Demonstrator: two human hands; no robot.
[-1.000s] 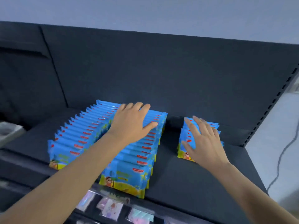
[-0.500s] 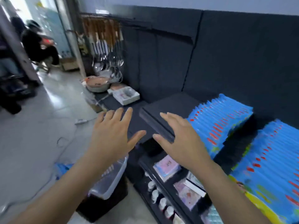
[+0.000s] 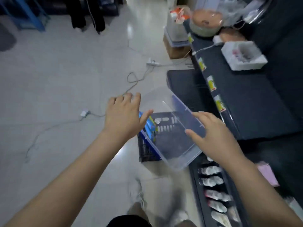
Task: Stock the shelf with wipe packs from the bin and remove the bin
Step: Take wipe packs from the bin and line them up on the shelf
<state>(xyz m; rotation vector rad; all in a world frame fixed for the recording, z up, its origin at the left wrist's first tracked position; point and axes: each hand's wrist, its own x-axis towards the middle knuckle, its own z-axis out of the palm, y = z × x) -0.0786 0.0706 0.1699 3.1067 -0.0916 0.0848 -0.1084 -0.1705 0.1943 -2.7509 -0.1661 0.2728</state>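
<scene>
A clear plastic bin sits tilted on a dark crate on the floor beside the shelf. A few blue wipe packs lie against its left wall. My left hand hovers above the bin's left rim with fingers spread, holding nothing. My right hand reaches over the bin's right rim, fingers straight, also empty. I cannot tell whether either hand touches the bin. The stocked wipe packs on the shelf are out of view.
The dark shelf runs along the right with a white box and a bowl on it. Small packets fill the lower shelf. Cables and a power strip lie on the grey floor. My shoes are below.
My view has swung from the shelf's wipe packs left and down to the floor. Both hands left the packs and now hang over the clear bin.
</scene>
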